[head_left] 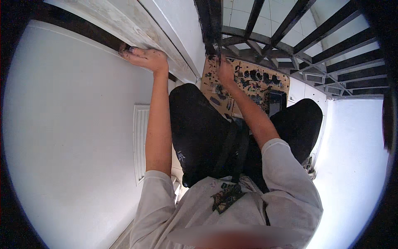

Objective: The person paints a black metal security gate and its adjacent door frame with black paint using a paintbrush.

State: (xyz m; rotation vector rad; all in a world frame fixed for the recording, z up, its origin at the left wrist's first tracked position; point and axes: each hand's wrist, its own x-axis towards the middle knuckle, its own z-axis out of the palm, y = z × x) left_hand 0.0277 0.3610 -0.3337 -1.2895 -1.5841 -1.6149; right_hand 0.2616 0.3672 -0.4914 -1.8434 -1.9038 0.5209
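My left hand (147,59) is raised at the left, its fingers bent against the edge of a pale, scuffed door (114,27), with dark smears on the fingertips. My right hand (225,71) is closed at the foot of the black gate post (210,25). A thin dark thing shows at its fingers, too hidden to name. Beneath that hand lies a sheet of cardboard (244,66) spotted with black paint. On the cardboard near my right knee stands a black tray (277,101) with dark, shiny contents.
The black metal gate (286,45), with bars and a lattice band, stretches across the upper right. A white wall panel (74,108) is on the left, with a louvred vent (141,141) low on it. White tiles (296,89) border the cardboard; a pale wall (356,145) stands at the right.
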